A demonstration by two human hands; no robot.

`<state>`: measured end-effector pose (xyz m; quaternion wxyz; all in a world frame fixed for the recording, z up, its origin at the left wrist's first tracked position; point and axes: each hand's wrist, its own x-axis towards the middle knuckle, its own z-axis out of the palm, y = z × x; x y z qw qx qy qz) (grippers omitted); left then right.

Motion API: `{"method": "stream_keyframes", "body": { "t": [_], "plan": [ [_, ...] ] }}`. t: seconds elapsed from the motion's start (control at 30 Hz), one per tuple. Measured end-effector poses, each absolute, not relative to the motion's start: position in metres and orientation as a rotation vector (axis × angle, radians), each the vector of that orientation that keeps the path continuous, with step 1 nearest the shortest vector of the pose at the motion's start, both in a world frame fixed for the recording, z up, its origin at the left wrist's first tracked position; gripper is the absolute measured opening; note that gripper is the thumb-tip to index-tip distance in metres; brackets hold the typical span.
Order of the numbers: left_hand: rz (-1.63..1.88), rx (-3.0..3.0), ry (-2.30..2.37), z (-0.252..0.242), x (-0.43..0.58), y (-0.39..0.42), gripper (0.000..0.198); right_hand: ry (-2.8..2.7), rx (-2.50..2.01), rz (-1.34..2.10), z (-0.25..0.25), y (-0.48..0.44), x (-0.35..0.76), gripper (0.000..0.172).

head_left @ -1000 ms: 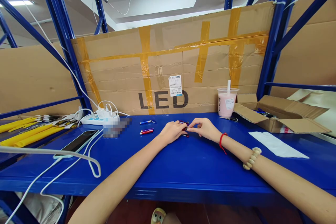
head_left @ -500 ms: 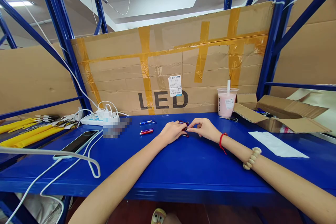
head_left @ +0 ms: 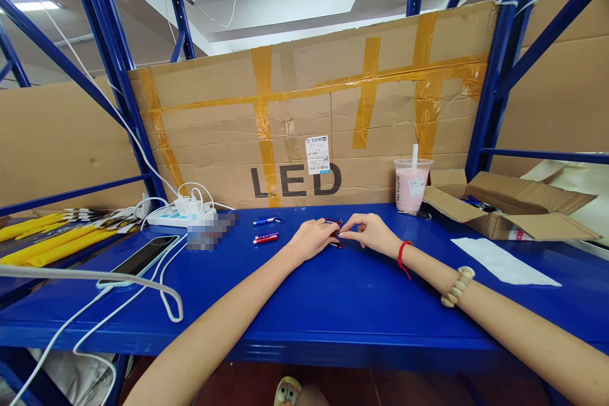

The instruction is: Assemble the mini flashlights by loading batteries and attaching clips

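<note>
My left hand (head_left: 311, 241) rests on the blue shelf top, its fingers curled over small tubes. The end of a small red tube (head_left: 337, 245) shows past the fingertips; the rest lies hidden under the hand. Touching the same spot from the right, my right hand (head_left: 368, 231) has thumb and forefinger pinched together. Whatever sits in that pinch is too small to make out. To the left of my hands lie a small blue metal tube (head_left: 264, 222) with a loop at one end and, nearer me, a small red metal tube (head_left: 266, 238).
A pink drink cup (head_left: 412, 185) with a straw stands behind my right hand. Farther right are an open cardboard box (head_left: 514, 206) and a white paper sheet (head_left: 504, 260). At left lie a phone (head_left: 139, 260), white cables and a power strip (head_left: 166, 218). Cardboard (head_left: 214, 139) walls the back.
</note>
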<state>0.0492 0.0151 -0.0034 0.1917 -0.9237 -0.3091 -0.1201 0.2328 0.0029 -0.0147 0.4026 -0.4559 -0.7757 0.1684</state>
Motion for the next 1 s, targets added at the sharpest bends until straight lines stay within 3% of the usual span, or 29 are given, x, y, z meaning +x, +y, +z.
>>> {"method": "stream_keyframes", "body": {
  "t": [1.0],
  "plan": [
    [-0.361,-2.609,-0.86,-0.005,0.049,0.0175,0.023,-1.957,-1.161,0.429,-0.0157,0.0031,0.2333,0.024]
  ]
}}
